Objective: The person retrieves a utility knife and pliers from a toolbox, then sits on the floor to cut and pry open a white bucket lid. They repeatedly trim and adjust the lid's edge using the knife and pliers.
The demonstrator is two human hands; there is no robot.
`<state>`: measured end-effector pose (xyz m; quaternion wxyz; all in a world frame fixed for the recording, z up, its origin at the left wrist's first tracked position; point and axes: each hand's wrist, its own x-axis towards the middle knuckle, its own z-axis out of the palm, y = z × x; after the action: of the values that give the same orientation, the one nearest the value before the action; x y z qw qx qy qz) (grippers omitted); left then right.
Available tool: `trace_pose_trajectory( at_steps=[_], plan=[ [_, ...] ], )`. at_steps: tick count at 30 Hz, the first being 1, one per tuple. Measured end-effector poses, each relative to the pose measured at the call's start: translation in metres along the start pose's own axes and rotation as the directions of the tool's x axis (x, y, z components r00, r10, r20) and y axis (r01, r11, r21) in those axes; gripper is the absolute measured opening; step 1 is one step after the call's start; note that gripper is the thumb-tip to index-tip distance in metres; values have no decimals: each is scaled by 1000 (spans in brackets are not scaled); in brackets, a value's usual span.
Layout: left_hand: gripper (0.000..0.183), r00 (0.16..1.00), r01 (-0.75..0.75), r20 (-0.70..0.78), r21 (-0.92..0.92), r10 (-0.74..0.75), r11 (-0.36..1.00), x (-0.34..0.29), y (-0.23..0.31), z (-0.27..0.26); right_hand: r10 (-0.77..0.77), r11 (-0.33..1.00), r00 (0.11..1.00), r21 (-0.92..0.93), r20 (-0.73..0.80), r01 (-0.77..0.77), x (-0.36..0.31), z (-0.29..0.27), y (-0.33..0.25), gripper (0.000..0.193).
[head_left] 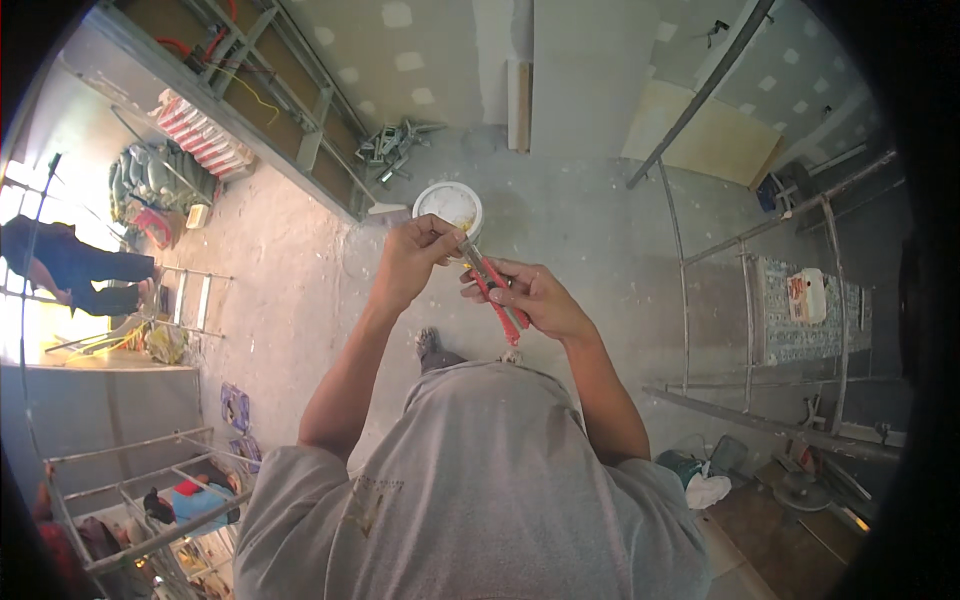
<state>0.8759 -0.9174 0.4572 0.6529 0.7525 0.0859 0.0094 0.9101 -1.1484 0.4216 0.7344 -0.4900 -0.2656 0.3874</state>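
In front of my body I hold a red utility knife [507,318] with a grey metal part along it. My right hand [540,298] is closed round its middle, the red end slanting down toward me. My left hand [410,265] pinches at the far, metal end of the knife; whether the blade is out I cannot tell. Just beyond my hands a round white bucket [478,212] stands on the floor, with whitish material inside. My left fingers overlap its near rim in the view.
Metal clamps [390,150] lie piled beside a ladder-like frame [315,130] at far left. Pipe scaffolding [745,300] stands at right, more [130,455] at lower left. Another person [75,265] is at the bright opening. Boards and tools [800,490] lie at lower right.
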Motion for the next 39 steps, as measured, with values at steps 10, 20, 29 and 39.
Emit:
trace_pose_trajectory(
  at_steps=[10, 20, 29, 39],
  plan=[
    [19, 999, -18, -32, -49, 17, 999, -7, 15, 17, 73, 997, 981, -17, -177, -77, -16, 16, -13, 50],
    [17, 998, -62, -23, -211, 58, 975, -4, 12, 20, 25, 999, 958, -33, -285, -36, -23, 14, 0, 44],
    [19, 999, -50, -26, -199, 45, 979, -4, 1, 16, 23, 999, 950, -19, -311, -30, -19, 19, 10, 43],
    [17, 999, -32, -34, -151, 27, 988, -12, -7, 27, 4, 969, 947, -233, -321, -83, -4, 17, 3, 28]
  ],
)
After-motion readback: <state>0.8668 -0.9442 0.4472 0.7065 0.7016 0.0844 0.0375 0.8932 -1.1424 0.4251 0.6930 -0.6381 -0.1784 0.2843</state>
